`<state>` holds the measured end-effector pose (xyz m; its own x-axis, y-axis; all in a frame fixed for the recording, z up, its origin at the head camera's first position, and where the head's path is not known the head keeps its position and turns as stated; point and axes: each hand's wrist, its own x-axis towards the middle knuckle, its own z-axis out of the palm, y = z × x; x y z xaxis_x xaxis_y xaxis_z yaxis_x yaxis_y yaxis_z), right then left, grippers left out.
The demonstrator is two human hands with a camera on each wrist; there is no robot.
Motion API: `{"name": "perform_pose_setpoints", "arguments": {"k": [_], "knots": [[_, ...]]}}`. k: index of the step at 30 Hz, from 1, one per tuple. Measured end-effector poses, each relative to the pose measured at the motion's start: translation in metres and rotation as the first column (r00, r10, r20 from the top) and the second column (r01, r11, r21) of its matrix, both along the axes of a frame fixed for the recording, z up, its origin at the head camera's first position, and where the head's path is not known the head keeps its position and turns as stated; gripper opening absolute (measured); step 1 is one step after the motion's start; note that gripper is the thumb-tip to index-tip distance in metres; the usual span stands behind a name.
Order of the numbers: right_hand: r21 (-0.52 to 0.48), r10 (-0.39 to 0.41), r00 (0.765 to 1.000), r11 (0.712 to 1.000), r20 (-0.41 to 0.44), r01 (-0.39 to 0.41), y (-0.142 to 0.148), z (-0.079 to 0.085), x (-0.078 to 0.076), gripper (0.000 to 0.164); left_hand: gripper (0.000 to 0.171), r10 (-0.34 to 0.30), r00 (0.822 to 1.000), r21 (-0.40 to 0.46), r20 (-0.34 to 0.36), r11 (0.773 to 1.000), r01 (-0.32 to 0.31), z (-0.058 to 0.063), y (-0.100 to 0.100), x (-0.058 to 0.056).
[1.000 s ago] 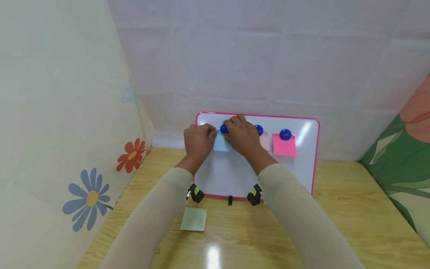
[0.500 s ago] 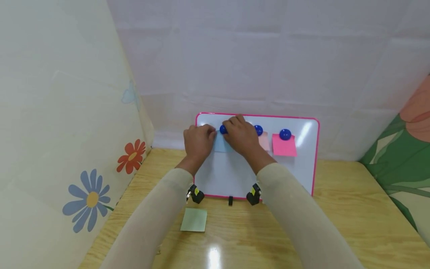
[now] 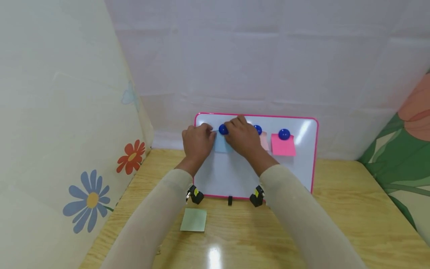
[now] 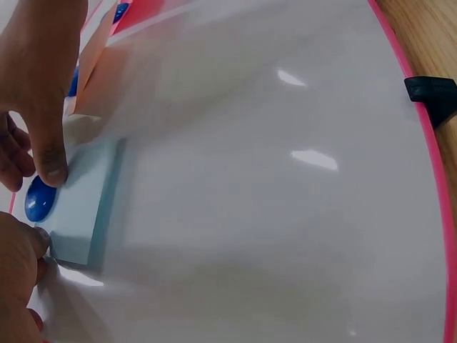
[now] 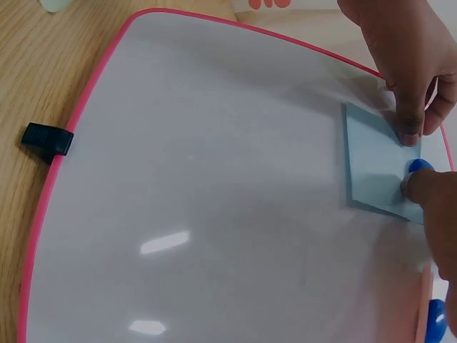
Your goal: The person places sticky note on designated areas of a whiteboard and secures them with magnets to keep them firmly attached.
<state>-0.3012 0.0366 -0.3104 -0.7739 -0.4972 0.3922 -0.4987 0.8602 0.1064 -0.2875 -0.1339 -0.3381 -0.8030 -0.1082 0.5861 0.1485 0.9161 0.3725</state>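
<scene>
A light blue sticky note (image 3: pixel 222 145) lies against the upper left of a pink-framed whiteboard (image 3: pixel 223 175). My left hand (image 3: pixel 199 144) pinches the note's upper left corner between thumb and finger, plain in the right wrist view. A round blue magnet (image 4: pixel 41 199) sits at the note's top edge. My right hand (image 3: pixel 243 136) grips this magnet from the right, its thumb (image 5: pixel 414 187) pressed at the lower side beside the paper. In the head view that hand partly covers the note and the board behind it.
Right of the hands, a pale pink note (image 3: pixel 264 140) and a bright pink note (image 3: pixel 283 147) hang under blue magnets. A pale green note (image 3: pixel 193 220) lies on the wooden table (image 3: pixel 235 239). A black tab (image 3: pixel 230 200) juts from the board's lower edge.
Both hands stay almost where they were, at the blue note and its magnet. The right hand has shifted very slightly, showing a bit more of the magnet.
</scene>
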Motion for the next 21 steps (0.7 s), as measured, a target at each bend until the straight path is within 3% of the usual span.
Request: {"name": "perform_pose_setpoints", "arguments": {"k": [6,12,21], "knots": [[-0.063,0.014,1.000,0.998,0.013,-0.013,0.007,-0.009,0.005,0.050,0.027,0.009,1.000,0.040,0.026,0.999,-0.010,-0.005,-0.004,0.004],[-0.074,0.071,0.994,0.994,-0.084,-0.077,0.013,-0.015,0.013,0.049,0.026,-0.020,1.000,0.062,0.011,0.998,0.019,-0.006,-0.009,0.012],[-0.139,0.117,0.970,0.979,-0.214,-0.149,0.031,-0.022,0.028,0.048,0.028,-0.086,0.995,0.053,-0.047,0.995,0.089,-0.014,-0.021,0.033]]}}
